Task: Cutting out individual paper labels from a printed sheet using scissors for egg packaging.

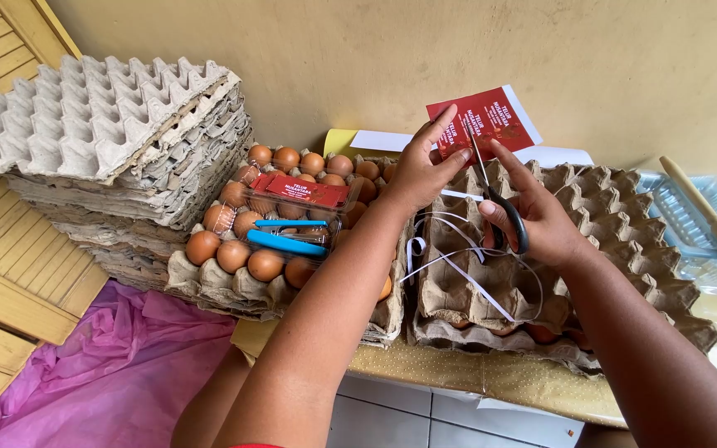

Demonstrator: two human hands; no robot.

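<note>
Forearms fill the lower middle of the view, both reaching up over the table edge [491,377]. Left hand [421,170] pinches a red card [485,120] at its lower left corner, thumb and fingers closed on it. Right hand [533,211] grips black-handled scissors [498,207], fingers through the loops, blades pointing up and meeting the card's lower edge. Whether the blades are closed cannot be told.

White paper strips [466,270] curl loose over an empty egg tray [624,241] under both hands. Just left, a tray of brown eggs [234,253] carries a clear plastic box [296,211] with a red label, and a blue cutter [284,242] against its near side. Farther left, a tall stack of empty grey trays [101,124] leans by a wooden shutter [10,274].

Right edge: clear plastic lids [682,216] and a wooden stick [707,216], close to the right wrist. Open room lies above the card, toward the bare wall [375,58]. Pink plastic sheet [118,365] lies below left.
</note>
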